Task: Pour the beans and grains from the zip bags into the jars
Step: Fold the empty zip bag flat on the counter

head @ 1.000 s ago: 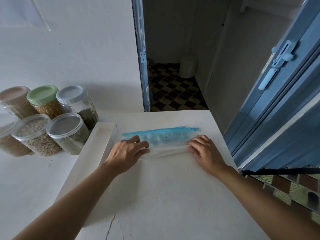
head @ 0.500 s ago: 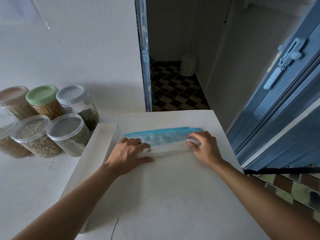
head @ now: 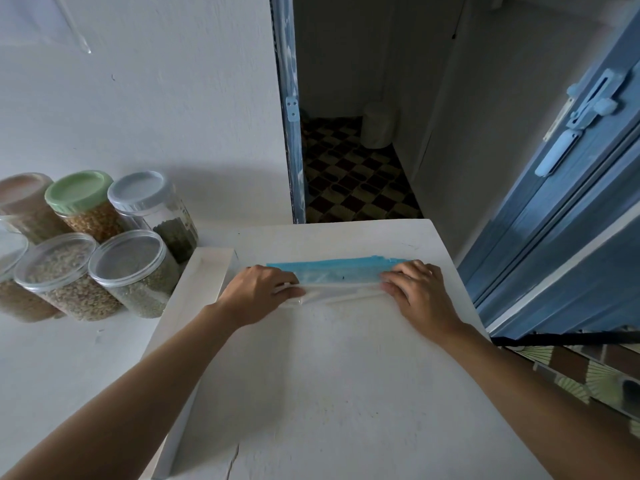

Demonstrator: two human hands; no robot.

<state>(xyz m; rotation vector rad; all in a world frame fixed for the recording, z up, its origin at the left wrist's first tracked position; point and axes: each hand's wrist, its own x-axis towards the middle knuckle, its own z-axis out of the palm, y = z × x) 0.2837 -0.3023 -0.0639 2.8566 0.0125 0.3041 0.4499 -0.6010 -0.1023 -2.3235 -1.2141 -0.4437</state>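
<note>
Item: zip bag (head: 341,279), clear with a blue seal strip, empty, folded lengthwise. It lies flat on the white bench (head: 329,393), toward 12 o'clock.
Left hand (head: 258,293): at the bag's 9 o'clock end, fingers on top and thumb at the near fold, pinching it.
Right hand (head: 420,294): at the 3 o'clock end, same hold.
Jars (head: 131,271): a cluster at 9 o'clock from the bag, well apart, lidded, filled with grains and beans; one green lid (head: 78,192).
Blue door (head: 571,220): at 3 o'clock.
</note>
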